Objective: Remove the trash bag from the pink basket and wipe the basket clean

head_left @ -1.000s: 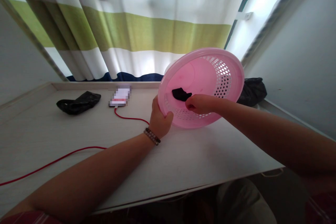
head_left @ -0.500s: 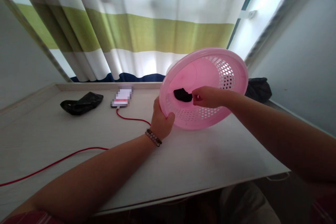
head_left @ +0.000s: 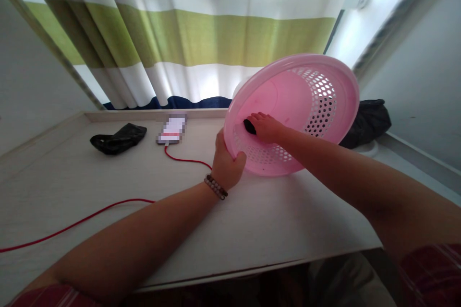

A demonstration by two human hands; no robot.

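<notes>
A pink plastic basket with rows of holes in its wall is tilted on its side above the table, its mouth facing me. My left hand grips its left rim, thumb on the near side and fingers behind. Inside the basket, my right hand is closed over a small black cloth and presses it against the pink inner surface. Part of the cloth shows at the left of my fingers; the rest is hidden under the hand.
On the white table a black plastic bag lies crumpled at the left. Beside it is a phone with a red cable running under my left arm. Another black bag sits behind the basket, and a curtain hangs at the back.
My right hand has gone from pinching the cloth's edge to lying over most of it, deeper in the basket. The view has shifted slightly; my left hand keeps its hold on the rim.
</notes>
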